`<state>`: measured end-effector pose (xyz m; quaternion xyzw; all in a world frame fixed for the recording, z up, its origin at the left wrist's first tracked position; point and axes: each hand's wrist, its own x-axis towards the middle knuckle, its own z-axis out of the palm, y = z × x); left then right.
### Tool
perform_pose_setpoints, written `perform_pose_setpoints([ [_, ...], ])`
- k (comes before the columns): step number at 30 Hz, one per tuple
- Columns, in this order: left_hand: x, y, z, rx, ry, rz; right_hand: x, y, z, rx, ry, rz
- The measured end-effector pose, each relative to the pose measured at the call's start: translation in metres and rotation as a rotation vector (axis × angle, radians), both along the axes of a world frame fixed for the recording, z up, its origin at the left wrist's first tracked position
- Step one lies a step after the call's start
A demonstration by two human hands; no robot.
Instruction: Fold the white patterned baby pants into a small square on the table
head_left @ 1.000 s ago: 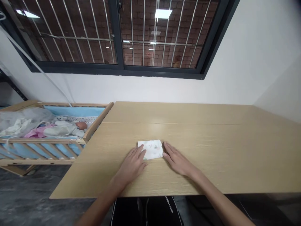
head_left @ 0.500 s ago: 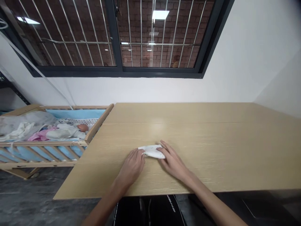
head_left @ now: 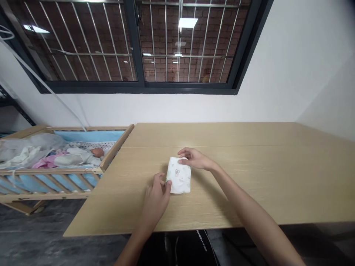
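Observation:
A folded white diaper with a small printed animal figure stands tilted above the table in front of me, its printed face towards me. My right hand pinches its top edge, thumb on the near face and fingers behind. At its lower left edge, my left hand grips with the thumb in front; the fingers are bent and partly behind the edge. The diaper's back face is hidden.
The wooden table stretches wide to the right. Left of it stands a wooden crib with blue lining, holding a doll-like baby figure and cloths. A barred window is in the white wall behind.
The diaper has turned from lying nearly flat to tilted up, with its printed face showing. My right hand has moved up to its top edge; my left hand stays at the left side.

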<state>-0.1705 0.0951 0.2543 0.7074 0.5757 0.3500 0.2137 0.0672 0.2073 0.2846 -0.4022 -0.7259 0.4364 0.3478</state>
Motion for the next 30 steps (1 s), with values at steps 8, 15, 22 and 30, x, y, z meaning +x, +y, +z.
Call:
perform_pose_setpoints([
  [8,0.012,0.012,-0.014,-0.041,0.634,0.104,-0.023,0.042,-0.064,-0.016,-0.184,-0.023],
  [15,0.015,-0.005,-0.021,0.17,0.67,0.138,-0.031,0.001,-0.042,0.374,-0.344,-0.03],
  [22,0.029,-0.05,-0.07,0.448,0.563,0.038,-0.04,-0.073,-0.026,0.595,-0.496,0.462],
  [30,0.028,-0.051,-0.069,0.374,0.621,0.057,-0.023,-0.045,-0.051,0.437,-0.536,0.463],
])
